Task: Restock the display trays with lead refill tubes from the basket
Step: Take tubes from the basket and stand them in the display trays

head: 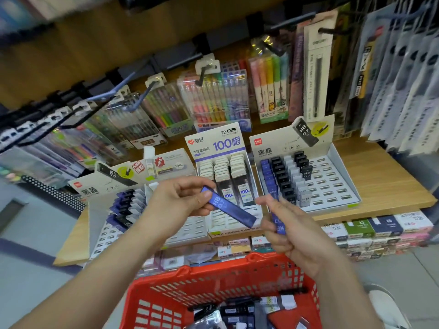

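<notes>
Left fingers (200, 211): curled, pinching one end of a blue HB 0.7 lead refill tube (235, 211) between thumb and fingertips. The tube lay slanted, its free end pointing down and to the right toward the other hand, and did not touch it.

Left hand (180, 200): raised in front of the shelf, above the basket.

Right fingers (268, 201): curled round a second blue tube (279, 225), held nearly upright, its lower end sticking out below the thumb. The upper end was hard to tell apart from the tray behind it.

Right hand (292, 231): just right of the first tube's free end, above the far rim of the basket.

Red plastic basket (213, 274): directly below both hands, with more tubes and packets loose in the bottom, blurred.

Wooden shelf (384, 186): carried three display trays side by side.
- Right tray (332, 186): blue, black and grey tubes standing in its left columns; open slots to the right.
- Middle tray (228, 224): white-capped tubes under a card marked 100.
- Left tray (104, 233): a few dark tubes at the back.

Hanging pen packs (213, 100): on hooks behind the trays.
</notes>
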Demonstrator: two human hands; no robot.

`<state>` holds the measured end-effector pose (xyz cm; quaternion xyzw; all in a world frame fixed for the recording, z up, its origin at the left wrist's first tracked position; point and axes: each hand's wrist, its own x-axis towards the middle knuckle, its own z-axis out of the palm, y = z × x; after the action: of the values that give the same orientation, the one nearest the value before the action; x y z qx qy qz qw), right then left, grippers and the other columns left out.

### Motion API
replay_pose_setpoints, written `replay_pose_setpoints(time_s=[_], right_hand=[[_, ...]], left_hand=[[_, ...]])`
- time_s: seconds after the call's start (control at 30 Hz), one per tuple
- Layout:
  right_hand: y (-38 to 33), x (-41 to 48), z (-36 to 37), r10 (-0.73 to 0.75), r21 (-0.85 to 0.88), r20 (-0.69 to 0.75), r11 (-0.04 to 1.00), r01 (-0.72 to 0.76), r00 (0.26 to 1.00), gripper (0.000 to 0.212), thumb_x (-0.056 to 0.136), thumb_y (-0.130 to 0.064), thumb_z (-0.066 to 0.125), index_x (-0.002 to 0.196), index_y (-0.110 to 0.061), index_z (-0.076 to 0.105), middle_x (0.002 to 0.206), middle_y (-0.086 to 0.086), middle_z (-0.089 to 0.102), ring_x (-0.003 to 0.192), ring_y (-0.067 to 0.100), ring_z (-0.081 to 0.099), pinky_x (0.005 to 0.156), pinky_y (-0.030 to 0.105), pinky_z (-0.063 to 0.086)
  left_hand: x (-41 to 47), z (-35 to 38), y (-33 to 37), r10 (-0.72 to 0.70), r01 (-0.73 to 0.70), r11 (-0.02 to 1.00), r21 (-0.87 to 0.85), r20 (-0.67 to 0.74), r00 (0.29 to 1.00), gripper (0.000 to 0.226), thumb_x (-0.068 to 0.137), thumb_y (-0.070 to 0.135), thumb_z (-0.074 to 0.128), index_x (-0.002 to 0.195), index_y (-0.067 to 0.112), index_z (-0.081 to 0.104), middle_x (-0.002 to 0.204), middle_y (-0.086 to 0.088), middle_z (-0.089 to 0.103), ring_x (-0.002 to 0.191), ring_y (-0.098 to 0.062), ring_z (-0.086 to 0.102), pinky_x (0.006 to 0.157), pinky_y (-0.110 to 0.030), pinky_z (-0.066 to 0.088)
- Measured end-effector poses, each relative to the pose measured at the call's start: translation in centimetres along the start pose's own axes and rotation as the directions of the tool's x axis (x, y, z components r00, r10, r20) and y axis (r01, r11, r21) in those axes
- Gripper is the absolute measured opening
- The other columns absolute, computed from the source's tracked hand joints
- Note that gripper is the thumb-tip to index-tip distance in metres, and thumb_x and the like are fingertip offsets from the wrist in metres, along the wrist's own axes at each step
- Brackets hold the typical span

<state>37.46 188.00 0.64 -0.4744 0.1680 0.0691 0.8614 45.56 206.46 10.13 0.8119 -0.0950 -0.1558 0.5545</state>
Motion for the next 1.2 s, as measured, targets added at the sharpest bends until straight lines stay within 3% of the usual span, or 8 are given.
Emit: replay_pose_setpoints(time_s=[0.07, 0.17, 0.4, 0.53, 0.67, 0.83, 1.07, 1.2], right_hand=[[0.3, 0.5, 0.9, 0.012, 0.062, -0.035, 0.998, -0.010, 0.999, 0.041, 0.092, -0.031, 0.061, 0.130, -0.016, 0.055, 0.068, 0.002, 0.045, 0.050, 0.010, 0.026, 0.041, 0.020, 0.019], [1.0, 1.1, 2.7, 0.008, 0.044, -0.052, 0.999, -0.006, 0.999, 0.022, 0.098, -0.020, 0.057, 0.114, -0.014, 0.069, 0.081, 0.004, 0.045, 0.054, 0.010, 0.034, 0.044, 0.022, 0.026], [3.0, 2.1, 8.8, -0.036, -0.166, 0.001, 0.985, 0.036, 0.999, 0.024, 0.103, -0.021, 0.048, 0.120, -0.019, 0.064, 0.082, 0.002, 0.050, 0.065, 0.013, 0.049, 0.065, 0.031, 0.048], [4.5, 2.5, 11.6, -0.016, -0.252, 0.054, 0.967, 0.029, 0.998, 0.020, 0.103, -0.015, 0.045, 0.116, -0.021, 0.060, 0.073, 0.007, 0.052, 0.059, 0.012, 0.055, 0.080, 0.036, 0.056], [6.0, 2.6, 13.5, -0.083, -0.296, 0.052, 0.950, 0.095, 0.995, 0.017, 0.098, -0.008, 0.056, 0.098, -0.022, 0.065, 0.075, 0.012, 0.065, 0.056, 0.011, 0.060, 0.057, 0.022, 0.054], [8.2, 3.2, 14.0, -0.085, -0.293, -0.019, 0.953, 0.076, 0.996, 0.007, 0.091, -0.006, 0.067, 0.095, -0.010, 0.070, 0.069, 0.007, 0.070, 0.060, 0.013, 0.067, 0.055, 0.022, 0.053], [8.6, 3.5, 14.1, -0.032, -0.214, -0.041, 0.977, 0.023, 0.999, 0.013, 0.088, -0.009, 0.070, 0.101, -0.011, 0.068, 0.091, 0.013, 0.071, 0.067, 0.020, 0.071, 0.055, 0.022, 0.054], [8.7, 3.3, 14.3, -0.011, -0.206, -0.008, 0.978, 0.009, 1.000, 0.012, 0.088, -0.011, 0.070, 0.097, -0.018, 0.068, 0.073, 0.006, 0.071, 0.066, 0.022, 0.068, 0.057, 0.027, 0.057]], left_hand=[[-0.3, -3.0, 0.1, 0.026, -0.021, 0.997, 0.077, -0.069, 0.997, 0.017, 0.087, -0.006, 0.059, 0.091, 0.007, 0.070, 0.068, -0.008, 0.069, 0.058, -0.012, 0.065, 0.060, -0.018, 0.056], [-0.5, -8.3, -0.6, 0.063, -0.022, 0.981, 0.193, -0.209, 0.976, 0.018, 0.088, -0.006, 0.059, 0.090, 0.009, 0.069, 0.066, -0.004, 0.069, 0.055, -0.009, 0.064, 0.058, -0.016, 0.055], [-1.1, -18.3, -5.5, 0.156, 0.031, 0.886, 0.463, -0.360, 0.920, 0.030, 0.086, -0.005, 0.064, 0.074, 0.022, 0.069, 0.058, 0.006, 0.068, 0.057, -0.010, 0.064, 0.065, -0.021, 0.058], [-0.7, -20.3, -8.1, 0.231, 0.024, 0.718, 0.695, -0.270, 0.935, 0.024, 0.080, 0.008, 0.070, 0.074, 0.030, 0.066, 0.067, 0.008, 0.066, 0.071, -0.021, 0.065, 0.078, -0.036, 0.055], [-0.3, -21.4, -9.6, 0.224, 0.046, 0.607, 0.793, -0.227, 0.948, 0.022, 0.085, 0.007, 0.066, 0.083, 0.029, 0.064, 0.077, 0.002, 0.068, 0.077, -0.022, 0.063, 0.076, -0.032, 0.050], [-0.1, -21.2, -11.3, 0.218, 0.023, 0.553, 0.833, -0.172, 0.961, 0.013, 0.088, 0.009, 0.064, 0.097, 0.016, 0.070, 0.084, 0.000, 0.068, 0.079, -0.022, 0.060, 0.068, -0.027, 0.041], [0.3, -21.2, -12.6, 0.276, -0.043, 0.433, 0.900, -0.088, 0.957, 0.011, 0.089, 0.016, 0.064, 0.096, 0.016, 0.073, 0.086, -0.002, 0.072, 0.072, -0.021, 0.060, 0.066, -0.025, 0.041], [0.5, -21.8, -12.8, 0.308, -0.086, 0.391, 0.916, -0.042, 0.951, 0.010, 0.085, 0.015, 0.068, 0.092, 0.019, 0.075, 0.083, 0.001, 0.074, 0.077, -0.022, 0.065, 0.071, -0.025, 0.048]])
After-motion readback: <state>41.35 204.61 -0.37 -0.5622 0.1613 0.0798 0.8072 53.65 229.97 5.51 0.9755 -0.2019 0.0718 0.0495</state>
